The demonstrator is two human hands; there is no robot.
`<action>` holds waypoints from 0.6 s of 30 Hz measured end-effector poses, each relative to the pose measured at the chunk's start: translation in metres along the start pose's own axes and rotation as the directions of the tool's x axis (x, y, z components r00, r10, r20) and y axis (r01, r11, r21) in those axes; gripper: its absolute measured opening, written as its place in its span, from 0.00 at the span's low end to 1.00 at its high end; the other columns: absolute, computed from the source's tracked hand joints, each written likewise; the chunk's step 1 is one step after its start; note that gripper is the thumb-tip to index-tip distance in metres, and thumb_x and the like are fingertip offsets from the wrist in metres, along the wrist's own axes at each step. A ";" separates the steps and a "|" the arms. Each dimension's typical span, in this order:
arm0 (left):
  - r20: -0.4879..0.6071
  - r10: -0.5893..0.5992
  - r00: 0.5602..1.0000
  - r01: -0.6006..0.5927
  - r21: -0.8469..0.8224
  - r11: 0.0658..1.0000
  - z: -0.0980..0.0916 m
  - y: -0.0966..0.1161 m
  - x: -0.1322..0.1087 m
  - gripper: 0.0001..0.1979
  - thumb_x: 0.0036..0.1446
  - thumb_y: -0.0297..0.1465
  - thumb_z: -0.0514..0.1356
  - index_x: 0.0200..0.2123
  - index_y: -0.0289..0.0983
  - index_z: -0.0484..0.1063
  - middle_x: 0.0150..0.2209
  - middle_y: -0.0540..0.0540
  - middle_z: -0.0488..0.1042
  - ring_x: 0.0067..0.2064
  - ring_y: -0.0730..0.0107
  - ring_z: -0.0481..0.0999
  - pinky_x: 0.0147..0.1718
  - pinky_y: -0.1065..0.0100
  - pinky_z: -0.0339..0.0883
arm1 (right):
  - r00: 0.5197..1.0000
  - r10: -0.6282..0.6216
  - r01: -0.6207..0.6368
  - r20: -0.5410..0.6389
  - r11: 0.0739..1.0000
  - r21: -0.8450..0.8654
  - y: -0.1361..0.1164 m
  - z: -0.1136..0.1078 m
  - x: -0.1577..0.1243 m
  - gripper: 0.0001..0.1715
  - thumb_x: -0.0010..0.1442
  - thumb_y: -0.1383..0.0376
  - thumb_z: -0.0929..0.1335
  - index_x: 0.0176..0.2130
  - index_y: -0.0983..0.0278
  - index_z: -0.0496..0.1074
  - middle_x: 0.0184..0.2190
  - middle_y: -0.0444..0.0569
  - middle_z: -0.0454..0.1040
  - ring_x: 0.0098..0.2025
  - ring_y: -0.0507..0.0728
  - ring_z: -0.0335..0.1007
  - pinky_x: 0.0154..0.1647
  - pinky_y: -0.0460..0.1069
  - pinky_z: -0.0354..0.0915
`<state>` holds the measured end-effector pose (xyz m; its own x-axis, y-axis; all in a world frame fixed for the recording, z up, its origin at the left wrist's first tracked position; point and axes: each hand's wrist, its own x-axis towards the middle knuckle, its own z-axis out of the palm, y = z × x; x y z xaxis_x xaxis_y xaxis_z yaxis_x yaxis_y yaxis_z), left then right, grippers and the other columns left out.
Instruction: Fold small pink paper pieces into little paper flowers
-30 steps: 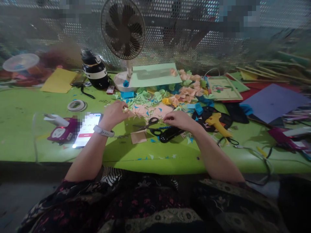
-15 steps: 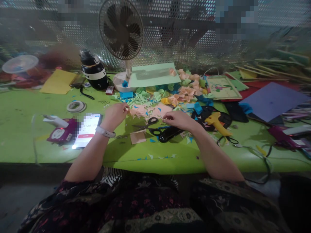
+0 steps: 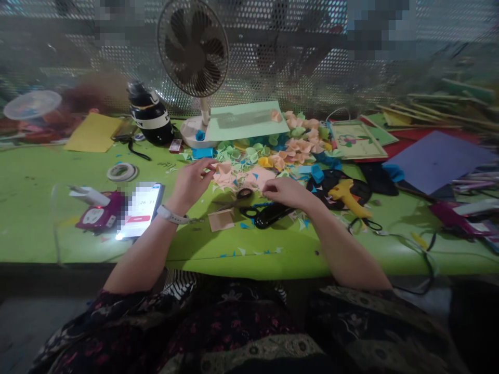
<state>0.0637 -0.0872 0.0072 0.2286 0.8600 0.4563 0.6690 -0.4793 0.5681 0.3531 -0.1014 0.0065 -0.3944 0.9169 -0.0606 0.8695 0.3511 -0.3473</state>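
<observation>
Lime-green bench (image 3: 241,262) fills the near ground, a peach square (image 3: 221,220) lying before the dark scissors (image 3: 234,203). Near these, the right hand (image 3: 286,192) has fingers drawn together; whether they grip anything, I cannot tell. The left hand (image 3: 193,179), loosely curled, grip unclear, has edged forward beside peach paper pieces (image 3: 223,177), apparently the work's centre. The phone's (image 3: 140,215) digits now end 31; beyond, the bottle's (image 3: 153,115) lettering is partly hidden.

Paper pcs (image 3: 224,177) behind scissors (image 3: 234,203) on tbl (image 3: 234,249), phone (image 3: 145,208) L, glue gun (image 3: 346,196) R.
</observation>
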 end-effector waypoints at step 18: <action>-0.166 0.439 0.883 -0.461 -0.131 0.878 0.020 0.010 -0.012 0.10 0.65 0.27 0.59 0.47 0.36 0.77 0.41 0.42 0.81 0.40 0.70 0.81 0.38 0.72 0.76 | 0.952 -0.006 0.106 -0.305 0.944 0.313 -0.021 -0.003 -0.004 0.17 0.61 0.55 0.67 0.34 0.65 0.78 0.25 0.47 0.75 0.25 0.52 0.64 0.29 0.48 0.58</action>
<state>0.0817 -0.0984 -0.0059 0.3777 0.5200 0.7661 0.3891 -0.8399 0.3783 0.3369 -0.1117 0.0174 -0.2906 0.9288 0.2298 0.6856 0.3696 -0.6271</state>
